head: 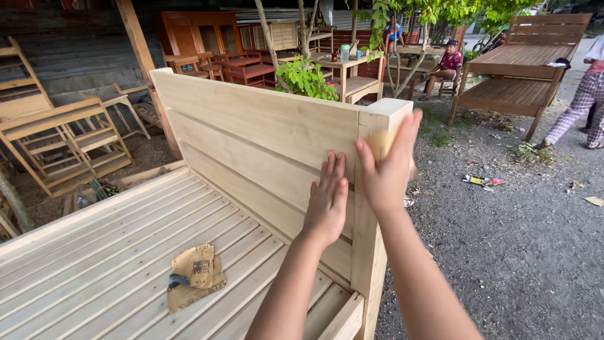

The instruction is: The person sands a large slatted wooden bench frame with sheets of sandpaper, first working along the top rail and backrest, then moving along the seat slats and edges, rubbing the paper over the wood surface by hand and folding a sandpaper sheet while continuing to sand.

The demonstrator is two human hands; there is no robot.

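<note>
Unfinished wooden bed frame, slats bare, headboard upright across the view. Right hand at the corner post, grip closed over a folded piece of sandpaper, pressed flat to the post face just below its top. Left hand open, empty, palm and fingers flat on the headboard plank just beside the post. Spare sandpaper sheets crumpled on the slats, well apart from both hands, a scrap of blue cloth tucked among them. Judged step: sanding the upper post. For a good result: keep the paper folded flat under the fingers, not bunched; stroke along the grain, up and down the post; apply even, moderate pressure from the palm rather than the fingertips, to avoid grooves. Ease off at the top edge and corners, where hard rubbing likely rounds them unevenly. Keep the left hand planted as a brace, clear of the stroke path. Check the surface by touch with the free palm between passes; swap to a fresh sheet from the slats once the paper clogs. Watch for splinters on raw edges. Beyond the bed: gravel yard, more slatted bed frames, stacked chair frames, a seated person under trees, another person at the right edge.
</note>
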